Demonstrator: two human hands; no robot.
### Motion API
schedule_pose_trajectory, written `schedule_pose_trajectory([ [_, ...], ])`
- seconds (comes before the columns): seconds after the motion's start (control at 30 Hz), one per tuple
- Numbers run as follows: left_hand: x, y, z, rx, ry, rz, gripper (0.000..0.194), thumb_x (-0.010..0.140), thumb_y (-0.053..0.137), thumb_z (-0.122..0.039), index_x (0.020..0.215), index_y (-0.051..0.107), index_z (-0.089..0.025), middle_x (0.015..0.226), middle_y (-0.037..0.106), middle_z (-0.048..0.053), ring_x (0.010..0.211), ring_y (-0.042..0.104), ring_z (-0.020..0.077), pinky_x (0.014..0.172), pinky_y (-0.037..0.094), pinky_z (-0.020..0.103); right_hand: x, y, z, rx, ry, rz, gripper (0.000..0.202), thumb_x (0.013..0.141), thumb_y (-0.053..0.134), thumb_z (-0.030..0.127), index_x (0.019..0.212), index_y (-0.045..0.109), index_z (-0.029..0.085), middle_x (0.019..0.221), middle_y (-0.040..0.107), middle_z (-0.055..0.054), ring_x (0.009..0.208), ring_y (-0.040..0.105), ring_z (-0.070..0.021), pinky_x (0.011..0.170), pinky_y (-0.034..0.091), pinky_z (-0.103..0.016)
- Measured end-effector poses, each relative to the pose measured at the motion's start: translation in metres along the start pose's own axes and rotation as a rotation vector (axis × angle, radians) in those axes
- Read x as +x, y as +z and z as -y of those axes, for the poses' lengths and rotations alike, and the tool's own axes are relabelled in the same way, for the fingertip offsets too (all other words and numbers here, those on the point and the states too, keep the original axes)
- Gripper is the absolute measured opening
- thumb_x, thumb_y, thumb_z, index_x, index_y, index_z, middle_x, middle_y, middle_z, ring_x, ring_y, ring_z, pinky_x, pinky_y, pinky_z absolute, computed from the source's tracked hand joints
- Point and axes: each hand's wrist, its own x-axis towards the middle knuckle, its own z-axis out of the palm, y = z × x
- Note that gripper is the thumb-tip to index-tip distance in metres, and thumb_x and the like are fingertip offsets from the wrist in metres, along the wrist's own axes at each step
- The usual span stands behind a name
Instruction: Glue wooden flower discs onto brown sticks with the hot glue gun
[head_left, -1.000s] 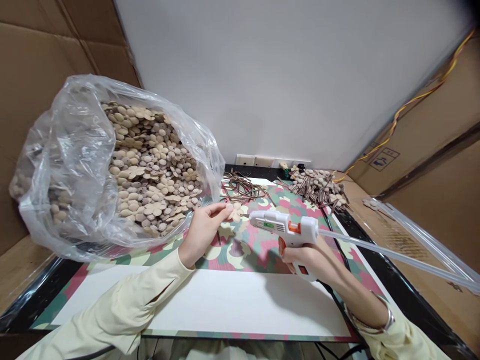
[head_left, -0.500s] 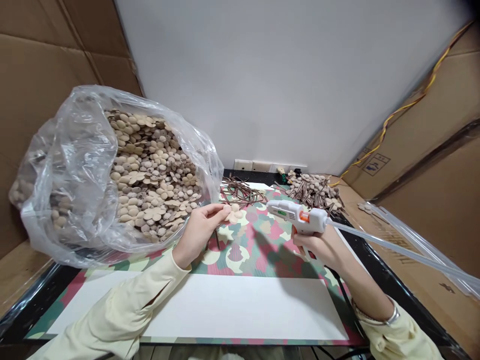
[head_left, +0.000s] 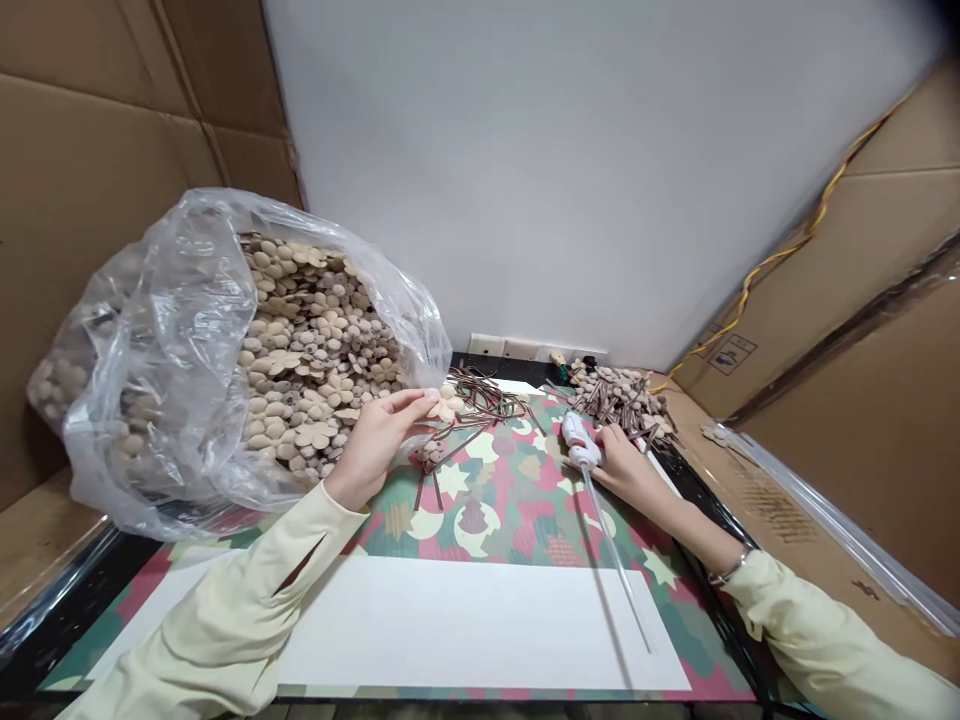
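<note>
My left hand (head_left: 379, 445) pinches a beige flower-shaped piece (head_left: 445, 404) between thumb and fingertips, beside the mouth of the plastic bag. My right hand (head_left: 626, 470) is closed at the side of a white hot glue gun (head_left: 581, 445), low over the patterned mat. From the back of the gun a long clear glue stick (head_left: 619, 560) points toward me. The gun's handle is hidden. Under my left hand, a small flower piece with brown strips (head_left: 430, 458) lies on the mat.
A clear plastic bag (head_left: 150, 350) full of flower pieces stands at the left. Brown strips (head_left: 484, 393) lie at the back, with a heap of stemmed pieces (head_left: 626, 400) to their right. White paper (head_left: 450, 625) covers the front. Spare glue sticks (head_left: 847, 535) lie at the right.
My right hand has lowered the glue gun and turned it to point away from me. My left hand has shifted slightly left and up with the flower piece.
</note>
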Motion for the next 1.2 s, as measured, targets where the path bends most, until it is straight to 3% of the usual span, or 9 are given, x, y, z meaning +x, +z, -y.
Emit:
schedule_pose_trajectory([
  [0.1, 0.001, -0.002, 0.000, -0.007, 0.006, -0.003, 0.029, 0.071, 0.069, -0.034, 0.089, 0.069, -0.012, 0.086, 0.068, 0.007, 0.080, 0.061, 0.0153, 0.073, 0.048, 0.025, 0.009, -0.007, -0.014, 0.124, 0.061, 0.072, 0.053, 0.069, 0.059, 0.057, 0.096, 0.043, 0.014, 0.093, 0.049, -0.011, 0.082, 0.053, -0.0239, 0.067, 0.042, -0.031],
  [0.2, 0.002, -0.003, 0.001, -0.020, 0.000, 0.002, 0.029, 0.071, 0.069, -0.034, 0.090, 0.069, -0.012, 0.089, 0.068, 0.008, 0.078, 0.061, 0.0153, 0.071, 0.048, 0.026, 0.017, -0.034, -0.018, 0.153, 0.024, 0.257, 0.075, 0.054, 0.072, 0.050, 0.111, 0.043, 0.012, 0.100, 0.050, -0.011, 0.086, 0.056, -0.0249, 0.068, 0.045, -0.031],
  [0.27, 0.003, -0.003, 0.001, -0.030, -0.014, 0.013, 0.030, 0.071, 0.069, -0.035, 0.091, 0.068, -0.012, 0.091, 0.068, 0.009, 0.078, 0.062, 0.0154, 0.070, 0.048, 0.026, 0.025, -0.054, -0.010, 0.133, -0.001, 0.301, 0.062, 0.056, 0.072, 0.042, 0.107, 0.049, 0.016, 0.094, 0.053, -0.008, 0.079, 0.056, -0.0231, 0.064, 0.045, -0.031],
  [0.37, 0.002, -0.003, 0.001, -0.029, -0.023, 0.015, 0.031, 0.071, 0.069, -0.034, 0.092, 0.068, -0.012, 0.091, 0.069, 0.009, 0.078, 0.062, 0.0154, 0.069, 0.048, 0.025, 0.044, -0.066, 0.025, 0.136, -0.054, 0.215, 0.021, 0.079, 0.050, 0.033, 0.090, 0.056, 0.016, 0.086, 0.058, -0.009, 0.076, 0.055, -0.0208, 0.064, 0.041, -0.029],
  [0.53, 0.003, -0.004, 0.002, -0.026, -0.036, 0.006, 0.030, 0.071, 0.069, -0.034, 0.093, 0.067, -0.013, 0.089, 0.069, 0.009, 0.078, 0.063, 0.0163, 0.067, 0.049, 0.025, 0.089, -0.033, 0.088, 0.195, -0.215, 0.170, 0.013, 0.076, 0.053, 0.015, 0.085, 0.063, 0.017, 0.089, 0.062, -0.008, 0.084, 0.054, -0.0189, 0.069, 0.037, -0.024],
  [0.67, 0.003, -0.004, 0.002, -0.037, -0.049, -0.024, 0.029, 0.070, 0.069, -0.032, 0.092, 0.068, -0.013, 0.084, 0.069, 0.008, 0.071, 0.063, 0.0153, 0.061, 0.049, 0.024, 0.109, -0.008, 0.096, 0.201, -0.210, 0.173, 0.012, 0.063, 0.057, 0.005, 0.065, 0.064, 0.014, 0.072, 0.062, -0.009, 0.076, 0.053, -0.0198, 0.065, 0.034, -0.025],
  [0.83, 0.002, -0.003, 0.003, -0.030, -0.051, 0.026, 0.032, 0.071, 0.069, -0.035, 0.095, 0.068, -0.014, 0.084, 0.070, 0.008, 0.068, 0.063, 0.0149, 0.058, 0.048, 0.023, 0.107, -0.015, 0.085, 0.303, -0.155, 0.188, 0.010, 0.064, 0.053, 0.007, 0.062, 0.062, 0.013, 0.067, 0.062, -0.007, 0.063, 0.051, -0.0153, 0.058, 0.034, -0.024],
  [1.0, -0.001, -0.002, -0.002, 0.027, -0.035, 0.110, 0.034, 0.073, 0.066, -0.038, 0.098, 0.068, -0.016, 0.090, 0.070, 0.009, 0.078, 0.064, 0.0174, 0.067, 0.048, 0.026, 0.098, -0.056, 0.081, 0.484, -0.112, 0.182, 0.020, 0.078, 0.049, 0.030, 0.080, 0.061, 0.014, 0.074, 0.063, -0.005, 0.063, 0.053, -0.0141, 0.055, 0.037, -0.024],
  [1.2, -0.009, 0.007, -0.009, 0.053, -0.073, 0.305, 0.027, 0.073, 0.068, -0.030, 0.095, 0.070, -0.015, 0.105, 0.067, 0.009, 0.100, 0.059, 0.0197, 0.085, 0.043, 0.025, 0.068, -0.096, 0.104, 0.817, -0.093, 0.325, 0.023, 0.073, 0.061, 0.039, 0.077, 0.064, 0.016, 0.073, 0.061, -0.002, 0.063, 0.051, -0.0129, 0.054, 0.035, -0.024],
])
